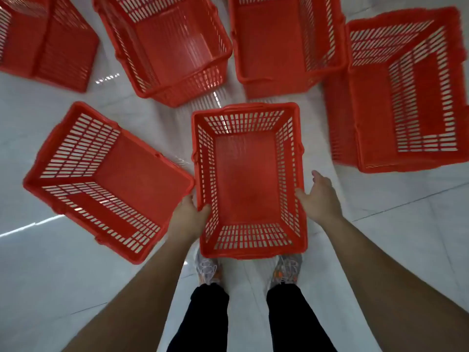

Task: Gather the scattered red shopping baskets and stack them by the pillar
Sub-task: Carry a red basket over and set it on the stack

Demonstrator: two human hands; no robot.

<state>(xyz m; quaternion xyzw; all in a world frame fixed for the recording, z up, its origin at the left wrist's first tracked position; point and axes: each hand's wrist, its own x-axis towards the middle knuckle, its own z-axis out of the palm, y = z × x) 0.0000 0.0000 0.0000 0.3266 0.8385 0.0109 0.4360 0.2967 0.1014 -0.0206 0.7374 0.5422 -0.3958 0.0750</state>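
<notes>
One hand, my left hand (189,214), is gripping the middle basket (248,181); my right hand (320,196) is lying open beside it, so it may be tipping.

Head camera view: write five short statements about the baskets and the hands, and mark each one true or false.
1. The left hand grips the left rim of the centre basket. True.
2. The right hand is closed in a fist around the basket's handle. False: its fingers are spread open against the right rim.
3. The centre basket holds groceries. False: it is empty, its bare bottom showing.
4. Every basket in view is red. True.
5. The tilted basket on the left is nested inside the centre basket. False: it lies beside it on the tiled floor, tipped on its side.
</notes>
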